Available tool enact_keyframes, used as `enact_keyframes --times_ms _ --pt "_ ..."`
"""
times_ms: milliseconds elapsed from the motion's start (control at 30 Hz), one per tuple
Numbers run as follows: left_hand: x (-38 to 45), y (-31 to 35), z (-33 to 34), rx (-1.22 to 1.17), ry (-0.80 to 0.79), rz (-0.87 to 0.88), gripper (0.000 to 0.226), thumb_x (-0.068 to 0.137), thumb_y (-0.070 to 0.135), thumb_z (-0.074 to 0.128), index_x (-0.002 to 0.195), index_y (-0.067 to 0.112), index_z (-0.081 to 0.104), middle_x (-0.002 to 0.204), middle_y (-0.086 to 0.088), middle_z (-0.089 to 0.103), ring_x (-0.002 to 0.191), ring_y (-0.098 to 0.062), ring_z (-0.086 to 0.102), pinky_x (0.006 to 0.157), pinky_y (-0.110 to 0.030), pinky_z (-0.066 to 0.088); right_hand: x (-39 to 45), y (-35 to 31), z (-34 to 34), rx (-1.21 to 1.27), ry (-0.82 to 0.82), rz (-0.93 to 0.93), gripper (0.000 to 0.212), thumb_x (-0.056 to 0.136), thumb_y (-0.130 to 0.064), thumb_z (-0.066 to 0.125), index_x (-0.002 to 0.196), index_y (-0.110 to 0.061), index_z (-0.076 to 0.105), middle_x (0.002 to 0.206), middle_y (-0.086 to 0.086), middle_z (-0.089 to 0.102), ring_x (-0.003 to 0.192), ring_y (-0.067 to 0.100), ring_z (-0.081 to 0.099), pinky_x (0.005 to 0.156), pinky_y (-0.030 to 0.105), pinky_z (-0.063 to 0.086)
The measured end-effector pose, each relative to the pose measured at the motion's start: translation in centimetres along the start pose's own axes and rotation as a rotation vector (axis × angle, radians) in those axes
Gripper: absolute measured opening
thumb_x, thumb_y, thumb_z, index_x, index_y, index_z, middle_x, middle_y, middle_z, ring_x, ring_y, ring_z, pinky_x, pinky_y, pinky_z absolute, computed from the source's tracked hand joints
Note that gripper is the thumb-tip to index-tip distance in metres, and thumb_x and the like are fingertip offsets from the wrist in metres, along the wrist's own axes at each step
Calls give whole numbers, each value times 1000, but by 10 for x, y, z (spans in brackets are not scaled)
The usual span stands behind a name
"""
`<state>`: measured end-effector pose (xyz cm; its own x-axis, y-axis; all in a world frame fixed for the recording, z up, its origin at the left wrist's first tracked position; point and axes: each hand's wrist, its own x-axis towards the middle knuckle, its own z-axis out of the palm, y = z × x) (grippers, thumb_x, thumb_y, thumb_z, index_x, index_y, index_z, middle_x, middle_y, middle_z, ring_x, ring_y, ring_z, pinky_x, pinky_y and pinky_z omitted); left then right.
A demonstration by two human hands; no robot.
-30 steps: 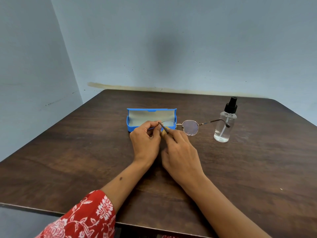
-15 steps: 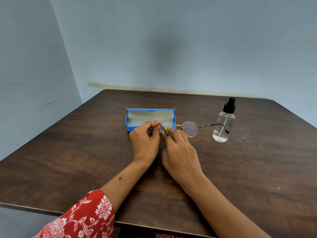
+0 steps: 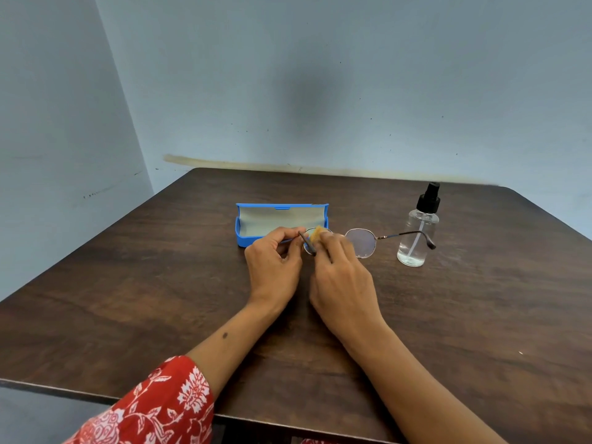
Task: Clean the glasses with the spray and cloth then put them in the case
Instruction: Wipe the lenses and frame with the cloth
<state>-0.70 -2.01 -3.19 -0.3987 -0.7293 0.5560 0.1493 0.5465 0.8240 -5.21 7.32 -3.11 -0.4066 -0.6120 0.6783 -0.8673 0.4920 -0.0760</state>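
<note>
while one lens gets wiped, keep the frame braced

as the left hand (image 3: 274,262) pinches the glasses (image 3: 361,242) by the rim and folded temple, the right hand (image 3: 341,280) pinches a small tan cloth (image 3: 317,234) against the left lens. the glasses sit above the tabletop (image 3: 160,299), just in front of the open blue case (image 3: 282,219). to do this well, i'd rub lightly in small circles with thumb behind the lens, so the thin wire doesn't twist. the far temple sticks out in front of the spray (image 3: 418,229); a wide turn could tip it. the near side looks roomy, so draw the work toward the body.
</note>
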Motion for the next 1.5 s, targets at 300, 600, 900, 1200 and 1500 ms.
enact_keyframes --times_ms 300,600,900,1200,1500 --pt "0 -2 0 -8 -17 -4 17 82 -2 66 89 12 73 83 8 70 76 2 67 73 -13 53 -2 -1 3 -11 -23 -72 49 73 -9 37 111 2 65 104 12 65 95 27 61 82 29 53" --pt "-1 -1 1 -8 -19 2 15 81 0 69 91 9 73 86 5 72 77 3 67 73 -13 53 0 -1 3 1 -27 -17 50 72 -10 35 109 2 66 104 12 65 95 27 62 78 28 54" --pt "-1 0 1 2 -16 -9 12 80 0 68 89 7 73 86 5 71 76 4 67 75 -14 54 2 3 3 -3 -29 39 52 71 -10 33 111 4 64 108 14 64 100 27 60 81 28 53" --pt "-1 1 0 36 -23 7 13 81 2 68 90 9 73 86 8 70 79 2 67 74 -12 52 2 -1 1 -33 -50 61 50 74 -9 32 109 6 65 106 18 65 99 29 62 79 30 55" --pt "0 1 0 48 -38 17 13 81 2 68 91 9 73 88 8 70 80 7 65 73 -9 51 4 2 1 -21 -45 50 50 71 -10 33 105 4 67 102 16 65 94 28 63 78 29 55"
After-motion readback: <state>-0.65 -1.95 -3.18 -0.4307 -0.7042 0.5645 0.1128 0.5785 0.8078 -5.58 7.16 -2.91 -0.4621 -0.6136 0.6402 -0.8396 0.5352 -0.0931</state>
